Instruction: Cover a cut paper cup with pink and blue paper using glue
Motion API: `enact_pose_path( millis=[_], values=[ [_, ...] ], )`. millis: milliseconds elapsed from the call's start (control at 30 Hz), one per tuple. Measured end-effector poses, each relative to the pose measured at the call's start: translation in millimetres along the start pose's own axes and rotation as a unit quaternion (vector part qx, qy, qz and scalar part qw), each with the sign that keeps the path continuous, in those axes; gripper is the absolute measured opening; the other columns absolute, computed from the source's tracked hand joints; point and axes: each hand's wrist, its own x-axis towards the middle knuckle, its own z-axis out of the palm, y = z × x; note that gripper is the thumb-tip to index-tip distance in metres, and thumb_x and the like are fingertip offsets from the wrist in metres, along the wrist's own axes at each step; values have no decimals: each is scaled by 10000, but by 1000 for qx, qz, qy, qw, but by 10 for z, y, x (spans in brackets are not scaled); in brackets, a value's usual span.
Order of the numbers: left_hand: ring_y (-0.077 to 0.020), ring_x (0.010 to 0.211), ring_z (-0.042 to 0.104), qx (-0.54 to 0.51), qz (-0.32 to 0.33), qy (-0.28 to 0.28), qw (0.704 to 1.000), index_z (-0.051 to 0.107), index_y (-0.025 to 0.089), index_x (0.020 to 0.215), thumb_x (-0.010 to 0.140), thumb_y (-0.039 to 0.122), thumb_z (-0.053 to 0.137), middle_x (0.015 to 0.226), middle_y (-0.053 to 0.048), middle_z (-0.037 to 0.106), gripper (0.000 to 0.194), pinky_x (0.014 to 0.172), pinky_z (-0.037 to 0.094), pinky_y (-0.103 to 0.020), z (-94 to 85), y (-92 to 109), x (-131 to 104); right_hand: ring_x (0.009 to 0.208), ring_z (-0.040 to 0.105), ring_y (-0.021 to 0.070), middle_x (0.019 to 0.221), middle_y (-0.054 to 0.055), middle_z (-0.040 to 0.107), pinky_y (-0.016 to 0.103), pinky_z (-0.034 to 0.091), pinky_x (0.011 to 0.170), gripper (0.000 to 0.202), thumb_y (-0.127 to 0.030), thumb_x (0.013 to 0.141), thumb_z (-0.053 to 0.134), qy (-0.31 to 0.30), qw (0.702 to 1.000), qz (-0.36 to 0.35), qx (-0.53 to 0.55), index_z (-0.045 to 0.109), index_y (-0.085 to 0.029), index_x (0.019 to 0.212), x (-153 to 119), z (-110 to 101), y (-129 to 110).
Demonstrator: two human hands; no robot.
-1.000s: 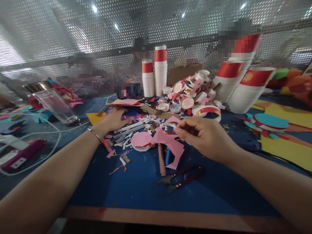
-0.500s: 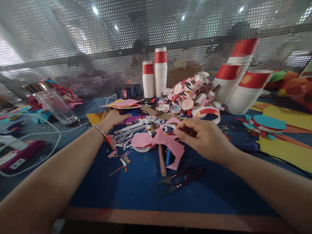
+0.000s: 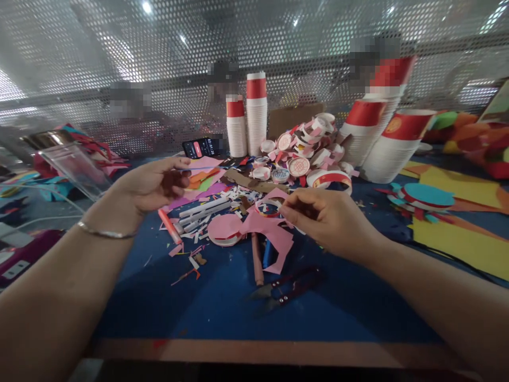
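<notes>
My left hand point(image 3: 157, 183) is raised over the left side of the paper pile, its fingers curled round a thin blue sheet of paper point(image 3: 209, 168) seen nearly edge-on. Below it lie pink, orange and green paper sheets point(image 3: 202, 180). My right hand point(image 3: 324, 215) pinches the edge of a red-and-white paper cup ring point(image 3: 267, 213), its fingertips partly hidden. Under the ring lies a cut pink paper piece point(image 3: 270, 231), beside a cup base topped with a pink paper disc point(image 3: 223, 228). Thread snips point(image 3: 288, 289) lie nearer to me.
Stacked paper cups point(image 3: 256, 114) and a heap of cut cup rings point(image 3: 314, 151) stand at the back. A glass bottle point(image 3: 75, 164) and a purple power strip point(image 3: 29, 254) are on the left. A phone point(image 3: 199, 148), markers point(image 3: 204, 209) and a blue-topped paper turtle point(image 3: 425, 196) lie around.
My left hand has lifted off the paper pile and moved left towards me, bringing up the blue sheet. The phone has come into view. My right hand keeps its pinch on the ring.
</notes>
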Motion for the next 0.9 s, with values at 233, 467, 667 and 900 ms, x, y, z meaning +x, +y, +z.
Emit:
enact_pose_path(
  millis=[233, 467, 667, 900],
  values=[
    [-135, 655, 658, -48, 31, -41, 998, 585, 234, 1161, 687, 74, 834, 718, 44, 618, 558, 475, 480, -211, 600, 272, -755, 598, 488, 108, 703, -7, 600, 250, 351, 548, 160, -241, 934, 598, -148, 982, -98, -71, 655, -167, 804, -110, -100, -153],
    [-155, 590, 645, 29, 6, -46, 999, 342, 207, 1505, 674, 141, 860, 660, 51, 633, 981, 517, 556, -246, 703, -121, -745, 756, 603, 167, 868, 22, 686, 288, 399, 662, 159, -341, 914, 698, -311, 938, -88, -126, 710, -183, 919, -185, -131, -278],
    [-171, 658, 667, 134, 22, -99, 986, 635, 149, 1150, 768, 321, 825, 745, -33, 699, 459, 559, 589, -267, 634, -154, -675, 819, 612, 178, 923, 18, 684, 298, 408, 714, 101, -294, 917, 669, -330, 932, -78, -131, 704, -201, 935, -185, -126, -288],
    [-184, 782, 689, 126, -23, -144, 981, 700, 176, 1016, 821, 316, 742, 926, -67, 759, 244, 575, 583, -257, 642, -180, -682, 715, 538, 133, 828, -6, 634, 258, 360, 629, 51, -160, 750, 649, -344, 930, -47, -119, 635, -183, 793, -196, -113, -344]
  ],
)
